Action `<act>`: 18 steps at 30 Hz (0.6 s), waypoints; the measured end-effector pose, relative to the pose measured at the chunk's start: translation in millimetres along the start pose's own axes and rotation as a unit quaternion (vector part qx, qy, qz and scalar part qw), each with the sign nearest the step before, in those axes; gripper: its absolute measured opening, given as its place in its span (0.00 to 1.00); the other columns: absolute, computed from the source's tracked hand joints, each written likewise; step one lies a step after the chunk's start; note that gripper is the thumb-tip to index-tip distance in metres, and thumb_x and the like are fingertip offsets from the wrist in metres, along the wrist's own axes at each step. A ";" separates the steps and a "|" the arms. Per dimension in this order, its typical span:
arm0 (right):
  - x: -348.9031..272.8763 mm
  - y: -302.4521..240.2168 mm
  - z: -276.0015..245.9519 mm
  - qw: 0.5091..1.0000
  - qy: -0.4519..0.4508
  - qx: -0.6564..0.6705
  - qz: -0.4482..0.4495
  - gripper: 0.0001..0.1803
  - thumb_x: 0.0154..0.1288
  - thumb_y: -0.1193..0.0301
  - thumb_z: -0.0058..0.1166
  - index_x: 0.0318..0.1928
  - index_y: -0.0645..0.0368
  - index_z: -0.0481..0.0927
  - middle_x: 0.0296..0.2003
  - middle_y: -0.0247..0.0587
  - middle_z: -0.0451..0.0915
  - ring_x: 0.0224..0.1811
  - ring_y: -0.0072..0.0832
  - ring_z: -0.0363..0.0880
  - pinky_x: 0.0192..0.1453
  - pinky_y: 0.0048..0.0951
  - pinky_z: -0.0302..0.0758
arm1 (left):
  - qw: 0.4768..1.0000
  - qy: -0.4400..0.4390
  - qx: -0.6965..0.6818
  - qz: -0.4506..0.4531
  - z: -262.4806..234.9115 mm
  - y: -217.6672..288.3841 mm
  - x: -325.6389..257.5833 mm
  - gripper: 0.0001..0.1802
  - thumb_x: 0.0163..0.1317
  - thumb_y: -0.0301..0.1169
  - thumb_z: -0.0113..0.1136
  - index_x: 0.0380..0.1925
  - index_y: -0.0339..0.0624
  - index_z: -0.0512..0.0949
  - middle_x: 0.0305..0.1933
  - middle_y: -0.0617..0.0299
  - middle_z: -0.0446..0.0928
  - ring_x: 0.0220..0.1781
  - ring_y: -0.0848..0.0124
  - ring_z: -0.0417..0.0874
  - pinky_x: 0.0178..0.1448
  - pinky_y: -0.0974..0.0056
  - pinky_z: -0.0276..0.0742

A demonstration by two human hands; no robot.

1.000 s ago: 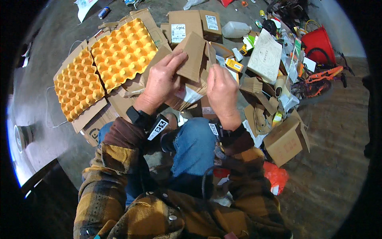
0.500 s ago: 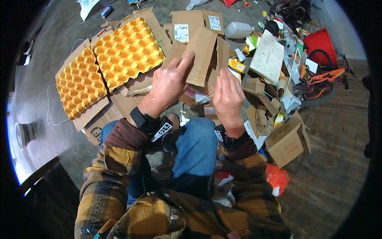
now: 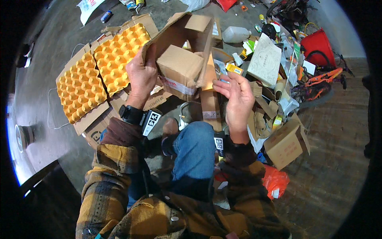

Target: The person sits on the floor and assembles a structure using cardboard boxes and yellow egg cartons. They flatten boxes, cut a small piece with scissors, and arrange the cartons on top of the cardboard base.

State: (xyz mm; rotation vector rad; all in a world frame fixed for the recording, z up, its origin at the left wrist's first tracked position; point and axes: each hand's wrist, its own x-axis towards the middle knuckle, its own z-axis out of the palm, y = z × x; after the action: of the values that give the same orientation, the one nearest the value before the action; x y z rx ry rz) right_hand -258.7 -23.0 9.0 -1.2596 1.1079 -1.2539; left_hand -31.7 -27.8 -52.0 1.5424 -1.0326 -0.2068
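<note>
Brown cardboard (image 3: 181, 64) is clasped in the left hand (image 3: 141, 77); the right hand (image 3: 238, 97), half uncurled, is empty.

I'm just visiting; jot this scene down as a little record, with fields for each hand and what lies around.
Left hand: gripping the box by its left side
Right hand: open, right of the box
Box: brown cardboard, inside showing
Left side: two yellow egg trays
Far right: red bucket, orange bike
Beyond the box: pale jug

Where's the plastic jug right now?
In the head view, the jug lies on the floor, upper right of centre, beyond the right hand and right of the box in the left hand.
</note>
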 end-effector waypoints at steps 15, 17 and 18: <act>53.9 13.4 -2.2 0.980 -0.014 -0.180 0.083 0.16 0.57 0.76 0.51 0.46 0.71 0.74 0.37 0.55 0.82 0.40 0.38 0.83 0.47 0.36 0.76 | 0.972 -0.129 0.019 0.196 -10.9 2.6 -7.2 0.31 0.47 0.16 0.59 0.56 0.46 0.75 0.52 0.50 0.79 0.51 0.55 0.82 0.52 0.60 0.79; 49.2 23.9 -9.4 0.980 -0.024 -0.191 0.045 0.15 0.58 0.78 0.49 0.47 0.70 0.74 0.36 0.52 0.82 0.40 0.34 0.82 0.46 0.35 0.77 | 0.988 -0.121 -0.016 0.096 -12.1 -0.1 -6.1 0.26 0.52 0.17 0.59 0.54 0.46 0.77 0.47 0.49 0.81 0.49 0.56 0.83 0.52 0.61 0.79; 46.5 26.6 -11.3 0.978 -0.007 -0.200 0.050 0.15 0.58 0.79 0.47 0.47 0.69 0.75 0.35 0.51 0.82 0.40 0.32 0.82 0.46 0.34 0.77 | 0.988 -0.120 -0.025 0.090 -12.2 -1.7 -4.0 0.25 0.53 0.18 0.59 0.54 0.45 0.77 0.46 0.49 0.81 0.48 0.56 0.84 0.51 0.62 0.78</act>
State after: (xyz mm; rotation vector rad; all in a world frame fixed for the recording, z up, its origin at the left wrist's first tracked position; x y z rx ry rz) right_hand -266.9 -71.9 -14.0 -1.4832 1.4449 -0.9721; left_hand -25.3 -16.5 -51.7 1.3932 -1.3398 -0.2962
